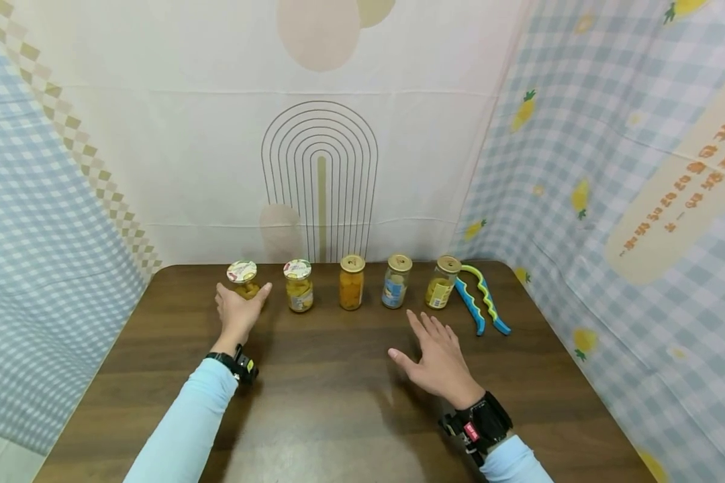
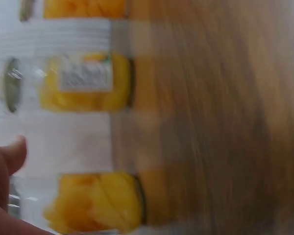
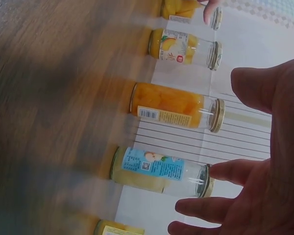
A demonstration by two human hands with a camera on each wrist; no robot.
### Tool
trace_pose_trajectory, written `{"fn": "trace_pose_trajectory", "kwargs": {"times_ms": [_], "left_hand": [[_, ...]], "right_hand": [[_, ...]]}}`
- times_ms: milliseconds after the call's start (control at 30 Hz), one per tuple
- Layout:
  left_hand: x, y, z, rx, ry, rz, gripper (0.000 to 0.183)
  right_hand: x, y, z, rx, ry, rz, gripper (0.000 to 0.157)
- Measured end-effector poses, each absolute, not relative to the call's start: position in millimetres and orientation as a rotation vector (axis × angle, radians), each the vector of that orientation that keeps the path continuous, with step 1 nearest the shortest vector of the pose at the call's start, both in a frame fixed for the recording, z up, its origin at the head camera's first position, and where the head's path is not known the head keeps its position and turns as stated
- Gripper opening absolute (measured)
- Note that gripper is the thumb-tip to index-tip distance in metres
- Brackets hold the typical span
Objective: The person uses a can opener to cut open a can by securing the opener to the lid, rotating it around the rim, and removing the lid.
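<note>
At the left end of a row of jars stands a glass jar of yellow fruit with a patterned white lid (image 1: 242, 272). My left hand (image 1: 240, 314) is right in front of it, fingers at its left side and the thumb spread out at its right. The hand hides much of the jar's lower part. In the left wrist view that jar (image 2: 98, 200) appears beside the thumb (image 2: 14, 154). My right hand (image 1: 440, 362) is spread with straight fingers, over the table in front of the blue-labelled jar (image 1: 394, 290) and the yellow-labelled jar (image 1: 440, 292). It holds nothing.
A second white-lidded jar (image 1: 299, 294) and a gold-lidded jar of orange fruit (image 1: 352, 288) stand mid-row. To the right of the row lies a blue and green jar opener (image 1: 483, 298). Patterned cloth (image 1: 205, 161) hangs behind the brown wooden table (image 1: 314, 402).
</note>
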State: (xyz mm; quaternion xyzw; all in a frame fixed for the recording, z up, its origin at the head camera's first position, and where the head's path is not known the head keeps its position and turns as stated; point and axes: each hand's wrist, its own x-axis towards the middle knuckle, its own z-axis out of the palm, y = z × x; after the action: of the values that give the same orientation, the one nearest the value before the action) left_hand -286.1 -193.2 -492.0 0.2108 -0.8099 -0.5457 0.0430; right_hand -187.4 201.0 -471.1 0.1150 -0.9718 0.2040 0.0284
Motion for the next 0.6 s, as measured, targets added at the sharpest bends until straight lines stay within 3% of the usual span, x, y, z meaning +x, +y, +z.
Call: {"fn": "trace_pose_trajectory", "kwargs": {"times_ms": [200,433,600], "left_hand": [[-302.4,-200.8,-504.8,0.600,-2.398,-1.790,0.131],[-309.3,-198.8,-514.4,0.599,-2.260,-1.797,0.093],[-310.8,-196.7,-512.7,0.622,-2.286,-1.809,0.092]], "right_hand": [[-186.1,202.3,-468.3,0.338,-3.014,0.624,0.088],[-186.8,204.3,-466.9,0.270,-3.033,0.572,0.089],[-187.0,205.8,-467.6,0.247,-3.050,0.573,0.088]]}}
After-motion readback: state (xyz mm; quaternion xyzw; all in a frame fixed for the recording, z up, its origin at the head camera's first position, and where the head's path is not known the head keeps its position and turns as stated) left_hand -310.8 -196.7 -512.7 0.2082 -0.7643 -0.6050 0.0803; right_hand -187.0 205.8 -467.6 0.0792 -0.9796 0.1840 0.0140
